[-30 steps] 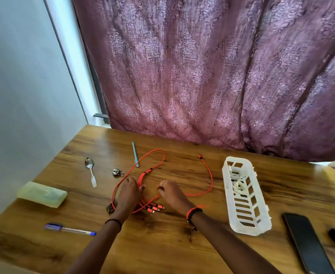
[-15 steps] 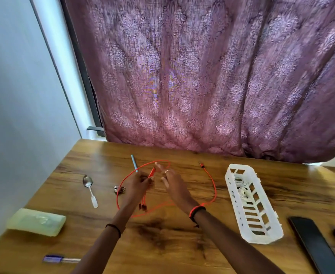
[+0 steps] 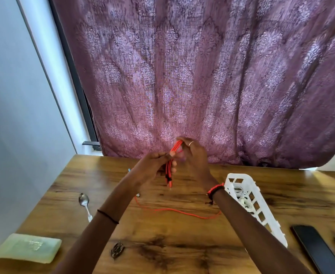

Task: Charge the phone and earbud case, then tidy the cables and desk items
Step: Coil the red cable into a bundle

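While my left hand pinches the red cable and my right hand grips its loops above the tabletop near its far edge, it seems light and floppy; best held mid-bundle.

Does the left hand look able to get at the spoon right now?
Probably not at once: the left hand grips the red cable bundle with the right hand. The spoon lies uncovered to its left, nothing between.
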